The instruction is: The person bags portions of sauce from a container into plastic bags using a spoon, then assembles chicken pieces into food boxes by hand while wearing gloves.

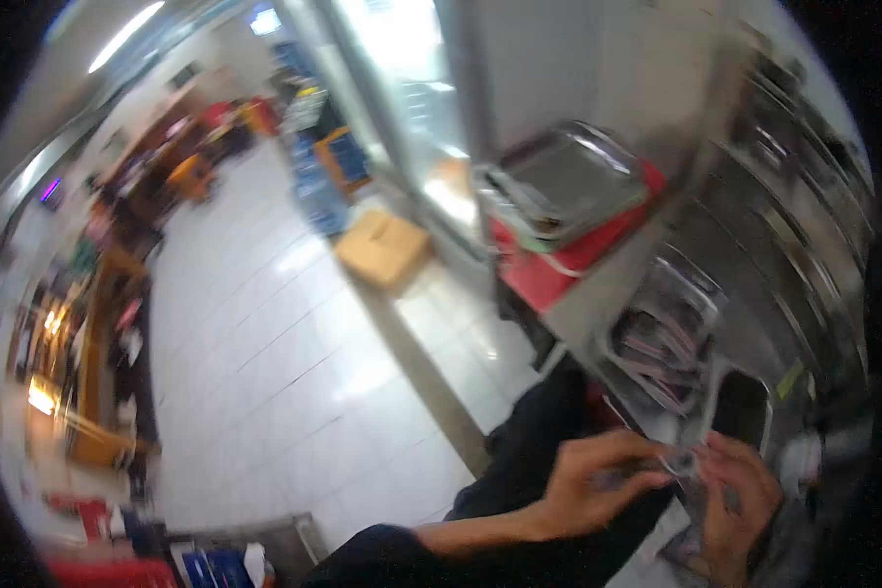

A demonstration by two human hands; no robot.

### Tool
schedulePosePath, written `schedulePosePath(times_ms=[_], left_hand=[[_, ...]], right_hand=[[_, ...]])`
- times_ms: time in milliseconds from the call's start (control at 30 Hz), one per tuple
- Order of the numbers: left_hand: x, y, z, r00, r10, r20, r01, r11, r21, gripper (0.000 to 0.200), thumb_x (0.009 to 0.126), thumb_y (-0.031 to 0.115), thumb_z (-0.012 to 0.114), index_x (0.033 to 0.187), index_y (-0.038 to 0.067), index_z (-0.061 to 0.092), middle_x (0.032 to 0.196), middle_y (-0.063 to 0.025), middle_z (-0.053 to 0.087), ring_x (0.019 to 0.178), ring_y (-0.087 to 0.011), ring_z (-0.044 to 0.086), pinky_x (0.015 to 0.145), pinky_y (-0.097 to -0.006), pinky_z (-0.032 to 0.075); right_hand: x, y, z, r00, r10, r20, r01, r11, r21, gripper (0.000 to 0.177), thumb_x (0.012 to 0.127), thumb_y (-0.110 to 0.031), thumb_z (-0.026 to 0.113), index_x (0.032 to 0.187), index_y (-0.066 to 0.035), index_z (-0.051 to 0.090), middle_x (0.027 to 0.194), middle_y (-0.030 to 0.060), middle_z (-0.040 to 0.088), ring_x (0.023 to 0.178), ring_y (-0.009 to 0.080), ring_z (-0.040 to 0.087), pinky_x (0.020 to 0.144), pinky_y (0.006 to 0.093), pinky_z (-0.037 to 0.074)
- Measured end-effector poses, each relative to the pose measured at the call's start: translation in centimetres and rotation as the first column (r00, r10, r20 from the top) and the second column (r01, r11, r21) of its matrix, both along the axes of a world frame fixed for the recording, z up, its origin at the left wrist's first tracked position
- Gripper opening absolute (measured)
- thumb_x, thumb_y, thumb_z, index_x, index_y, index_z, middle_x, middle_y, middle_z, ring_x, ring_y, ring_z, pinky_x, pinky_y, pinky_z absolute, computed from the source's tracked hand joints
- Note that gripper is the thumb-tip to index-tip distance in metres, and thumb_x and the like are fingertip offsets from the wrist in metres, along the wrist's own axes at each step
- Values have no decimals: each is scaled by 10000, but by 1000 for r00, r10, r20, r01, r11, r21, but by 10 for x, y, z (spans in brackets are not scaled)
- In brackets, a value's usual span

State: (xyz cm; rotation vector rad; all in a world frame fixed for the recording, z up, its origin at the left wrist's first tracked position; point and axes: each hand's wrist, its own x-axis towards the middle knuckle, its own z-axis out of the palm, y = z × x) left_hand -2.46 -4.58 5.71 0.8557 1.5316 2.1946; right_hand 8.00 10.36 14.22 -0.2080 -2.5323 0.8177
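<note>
Both hands meet at the lower right, over the edge of a metal counter. My left hand (603, 477) has thumb and fingers pinched on a small pale item (680, 465), too blurred to name. Close beside it, my right hand (740, 495) is closed at the other side of the same item. Just above the hands lies a metal tray (712, 294) with reddish-pink strips (661, 348) in it. A dark rectangular container (742, 407) is directly behind my right hand.
A metal tray (568, 181) rests on a red surface (534, 274) above. A cardboard box (382, 250) sits on the tiled floor (265, 323). Wooden furniture (93, 343) lines the left. Metal shelving or equipment (789, 235) curves along the right.
</note>
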Motion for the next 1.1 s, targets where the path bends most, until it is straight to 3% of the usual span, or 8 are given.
schedulePosePath(times_ms=[100, 200, 300, 500, 700, 900, 967, 1100], left_hand=[[-4, 2, 4, 1000, -13, -13, 15, 982, 188, 219, 816, 65, 731, 1024, 9, 689, 978, -110, 704, 855, -187, 685, 738, -303, 543], [-11, -1, 11, 995, 21, -97, 1, 977, 215, 208, 810, 54, 731, 1008, 7, 689, 972, -117, 702, 853, -195, 685, 737, -311, 540], [1, -3, 9, 987, 98, -126, -63, 964, 259, 164, 813, 35, 711, 963, -10, 664, 914, -126, 679, 812, -229, 676, 695, -317, 518], [-8, -1, 10, 938, 226, -263, -153, 951, 269, 169, 801, -4, 678, 959, 3, 620, 823, -105, 608, 712, -255, 641, 592, -332, 479], [-29, -13, 7, 788, 257, -560, -219, 966, 135, 166, 788, 43, 667, 944, 25, 610, 862, -101, 605, 654, -209, 642, 515, -317, 477], [-37, -5, -6, 685, 140, -715, -262, 963, -62, 295, 771, 97, 636, 1055, 29, 590, 1010, -112, 609, 654, -209, 640, 492, -321, 477], [-44, 9, -11, 651, 224, -725, -297, 954, 29, 394, 719, 113, 666, 1103, 73, 586, 985, -94, 584, 703, -253, 638, 515, -354, 475], [-70, 17, 4, 876, 190, -444, -247, 966, -74, 348, 732, 11, 718, 1061, 70, 622, 943, -121, 650, 864, -261, 674, 680, -359, 534]], right_hand=[[0, 9, -16, 982, 9, -190, -8, 1000, 5, 92, 728, 42, 685, 763, 5, 608, 864, 171, 678, 787, 273, 671, 741, 353, 525], [7, 29, -11, 966, 255, 34, -256, 966, 36, 360, 905, 18, 617, 1251, -15, 524, 1052, 188, 654, 896, 245, 674, 795, 329, 564], [10, 20, -15, 956, 250, -155, -260, 965, -45, 321, 908, 6, 619, 1219, 15, 537, 1027, 198, 655, 891, 251, 674, 784, 322, 568], [-10, 7, 0, 973, 226, -41, -218, 966, 139, 335, 901, 35, 616, 1228, 24, 545, 1016, 200, 665, 893, 258, 679, 761, 323, 570], [-29, 10, -9, 925, 375, -67, -379, 923, -66, 232, 909, 54, 591, 1139, 33, 622, 1031, 183, 660, 891, 244, 670, 731, 324, 568], [-40, 3, -1, 971, 148, 186, -176, 974, 142, 281, 867, -49, 687, 1141, -4, 640, 1147, 175, 620, 1022, 308, 631, 800, 396, 549], [-58, 14, -17, 984, 162, -75, -132, 945, 299, 83, 684, 45, 707, 729, 18, 644, 733, 136, 643, 643, 247, 618, 587, 358, 472], [-95, 17, 4, 991, 130, 22, -132, 972, 194, 79, 810, -44, 686, 777, 14, 643, 713, 119, 608, 621, 223, 562, 576, 344, 413]])
